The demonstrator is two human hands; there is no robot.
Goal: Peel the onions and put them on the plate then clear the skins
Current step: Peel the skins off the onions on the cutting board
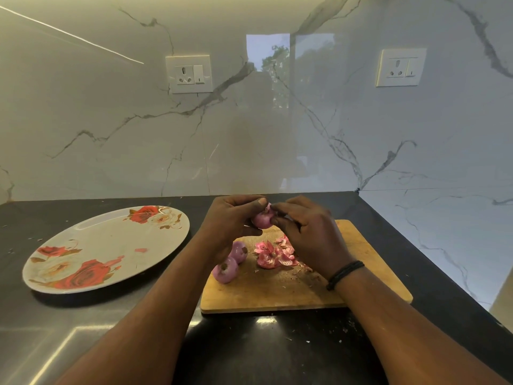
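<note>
**kitchen_newb:** So what are the hands doing here?

**peelpro:** The left hand (233, 218) is curling round a small red onion (262, 219), thumb pressing over the top, holding it up above the far edge of the wooden chopping board (361, 279). The right hand (308, 232) is coming in from the other side, fingertips pinching at the onion's top end, right next to the left thumb. A black band (345, 275) is sitting on the right wrist.

**kitchen_newb:** Where's everything else lying?

**peelpro:** Just below the hands, two more onions (231, 262) are sitting on the left end of the board, touching each other, cut ends showing. Beside them, toward the middle of the board, a pile of pink skins (273, 255) is lying in a heap, with small dark flakes scattering out around it on the wood. The board is resting on a dark worktop (263, 351), close to the corner on the right.

**kitchen_newb:** And the plate?

**peelpro:** The rose-patterned plate (83, 240) is sitting on the worktop to the left of the board, apart from it. No whole onion is lying on it; I'm only seeing a couple of pinkish scraps on it, too small to tell what they are. Behind it all, a white marble-look wall is carrying two switch sockets (189, 74).
</note>
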